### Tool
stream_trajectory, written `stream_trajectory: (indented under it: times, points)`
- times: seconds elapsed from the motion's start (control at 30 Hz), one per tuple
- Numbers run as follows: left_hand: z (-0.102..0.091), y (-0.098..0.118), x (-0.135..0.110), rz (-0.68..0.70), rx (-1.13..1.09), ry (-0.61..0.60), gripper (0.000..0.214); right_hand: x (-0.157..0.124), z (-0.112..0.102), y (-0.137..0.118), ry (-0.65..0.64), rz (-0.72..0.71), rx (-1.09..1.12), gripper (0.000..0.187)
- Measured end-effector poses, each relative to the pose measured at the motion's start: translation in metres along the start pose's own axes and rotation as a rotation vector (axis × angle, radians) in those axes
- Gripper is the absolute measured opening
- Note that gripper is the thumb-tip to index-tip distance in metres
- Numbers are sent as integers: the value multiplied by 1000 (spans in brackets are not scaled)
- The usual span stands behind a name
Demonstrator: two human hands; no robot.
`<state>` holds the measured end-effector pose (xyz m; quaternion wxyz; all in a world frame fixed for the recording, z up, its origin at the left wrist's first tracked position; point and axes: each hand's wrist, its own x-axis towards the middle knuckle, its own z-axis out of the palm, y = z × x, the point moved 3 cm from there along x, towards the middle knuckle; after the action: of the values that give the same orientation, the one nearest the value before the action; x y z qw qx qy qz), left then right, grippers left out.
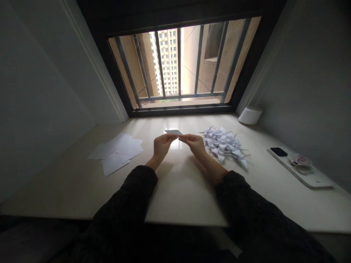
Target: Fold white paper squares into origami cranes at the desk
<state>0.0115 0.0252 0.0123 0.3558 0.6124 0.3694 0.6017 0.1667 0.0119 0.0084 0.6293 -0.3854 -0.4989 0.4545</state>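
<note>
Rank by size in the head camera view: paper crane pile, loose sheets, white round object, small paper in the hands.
Paper crane pile and loose sheets look about equal, so I won't rank them. Next the white round object, then the small paper, smallest.

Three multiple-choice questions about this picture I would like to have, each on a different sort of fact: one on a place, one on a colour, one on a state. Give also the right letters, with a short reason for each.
1. Where do the paper cranes lie?
A. On the floor
B. To the right of the loose sheets
C. Behind the window bars

2. What colour are the loose sheets?
A. White
B. Red
C. Green

3. What is the state of the small paper?
A. Taped to the window
B. Crumpled in a fist
C. Held up between the left hand and the right hand

1 B: the cranes form a heap on the right side, the sheets on the left.
2 A: the sheets show pale white.
3 C: both hands grip it above the table.
</note>
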Motion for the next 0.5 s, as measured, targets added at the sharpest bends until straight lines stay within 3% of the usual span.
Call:
stream_trajectory:
  times: [0.5]
  points:
    - [-5, 1, 3, 44, -29, 45, 19, -2, -3, -1, 70, 36, -9, 30]
